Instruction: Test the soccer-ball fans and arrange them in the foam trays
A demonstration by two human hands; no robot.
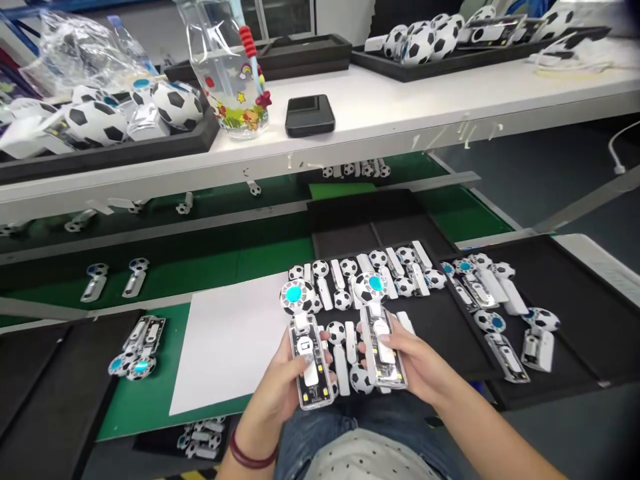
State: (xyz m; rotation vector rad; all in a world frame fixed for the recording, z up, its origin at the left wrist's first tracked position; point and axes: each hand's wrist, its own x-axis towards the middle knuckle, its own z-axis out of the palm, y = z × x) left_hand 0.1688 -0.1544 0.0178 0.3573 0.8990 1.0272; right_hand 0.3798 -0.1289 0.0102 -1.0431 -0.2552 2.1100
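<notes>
My left hand (287, 380) is closed around a football-headed device (313, 377), its thumb pressed on the clear body with a dark circuit board inside. A second football-headed device (383, 350) of the same kind sits in my right hand (413, 360), thumb across its white inner part. Both are held upright, side by side, ball ends away from me, with a blue disc on each ball. Behind and between them, rows of football-headed pieces (343, 300) lie in a black tray (445, 340), partly hidden by my hands and the devices.
A white sheet (230, 340) lies left of my hands on the green bench, near two more devices (137, 350). Another black tray (565, 333) with several devices is at right. The white shelf (365, 110) above bears a phone (310, 115), a clear jug (225, 80) and filled trays.
</notes>
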